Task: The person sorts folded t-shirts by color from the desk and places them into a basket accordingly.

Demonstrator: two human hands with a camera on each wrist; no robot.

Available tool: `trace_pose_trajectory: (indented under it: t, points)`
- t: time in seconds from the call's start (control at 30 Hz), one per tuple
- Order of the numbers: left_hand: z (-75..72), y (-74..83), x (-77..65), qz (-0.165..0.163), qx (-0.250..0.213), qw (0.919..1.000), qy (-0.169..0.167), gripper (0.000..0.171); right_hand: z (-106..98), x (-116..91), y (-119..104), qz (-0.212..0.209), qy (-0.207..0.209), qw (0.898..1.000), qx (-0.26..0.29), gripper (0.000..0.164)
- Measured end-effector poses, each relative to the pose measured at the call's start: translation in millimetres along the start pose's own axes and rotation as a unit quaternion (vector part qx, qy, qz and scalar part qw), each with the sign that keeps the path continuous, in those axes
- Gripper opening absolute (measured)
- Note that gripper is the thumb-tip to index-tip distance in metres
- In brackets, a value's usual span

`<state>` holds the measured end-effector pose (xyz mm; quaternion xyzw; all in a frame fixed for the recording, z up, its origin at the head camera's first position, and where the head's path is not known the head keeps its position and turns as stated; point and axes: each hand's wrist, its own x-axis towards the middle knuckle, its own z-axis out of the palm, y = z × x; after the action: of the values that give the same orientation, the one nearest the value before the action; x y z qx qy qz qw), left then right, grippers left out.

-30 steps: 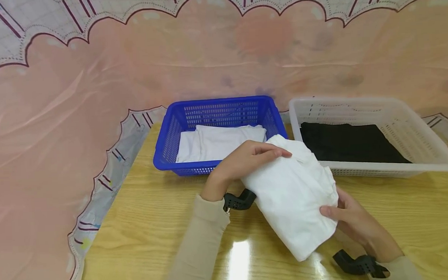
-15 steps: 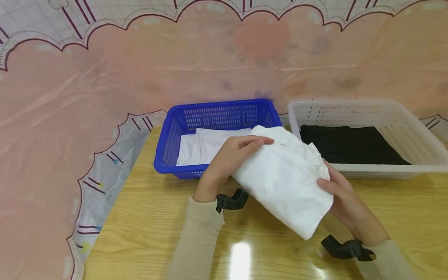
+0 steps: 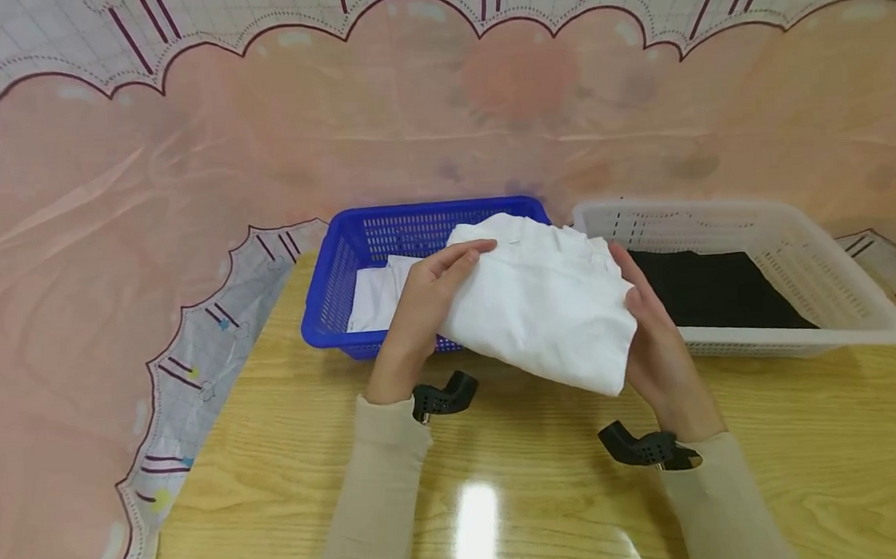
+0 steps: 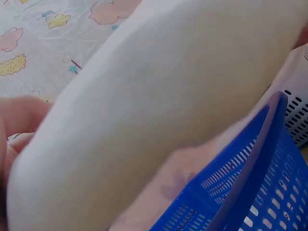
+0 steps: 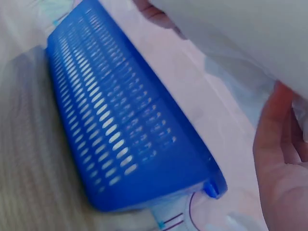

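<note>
Both hands hold a folded white garment [image 3: 543, 309] in the air, partly over the front of a blue basket [image 3: 318, 306]. At its left edge, my left hand [image 3: 421, 301] grips it, thumb and fingers on the near face. The opposite edge is held by my right hand [image 3: 659, 345], its thumb in front and other fingers partly hidden behind. Inside the blue basket lies folded white cloth [image 3: 372, 299], partly covered from sight. In the left wrist view the garment [image 4: 154, 82] fills the middle. The right wrist view shows the basket's wall [image 5: 110, 106] below the garment.
To the right of the blue basket stands a white basket [image 3: 863, 330] with a folded black garment [image 3: 719, 288] in it. Both baskets rest on a wooden table [image 3: 262, 488]. A patterned pink sheet [image 3: 336, 118] hangs behind.
Both hands have carried the white garment up and left, from in front of the baskets toward the blue one. It has turned from steeply slanted to more nearly level.
</note>
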<state>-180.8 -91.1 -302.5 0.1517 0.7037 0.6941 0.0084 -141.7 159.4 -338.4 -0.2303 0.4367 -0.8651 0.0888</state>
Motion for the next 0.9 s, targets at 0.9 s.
trace_pose_trajectory:
  t: [0.9]
  points:
    - [-31.1, -11.2, 3.5, 0.030, -0.151, 0.9810, 0.118, 0.019, 12, 62, 30, -0.044, 0.086, 0.991, -0.092, 0.025]
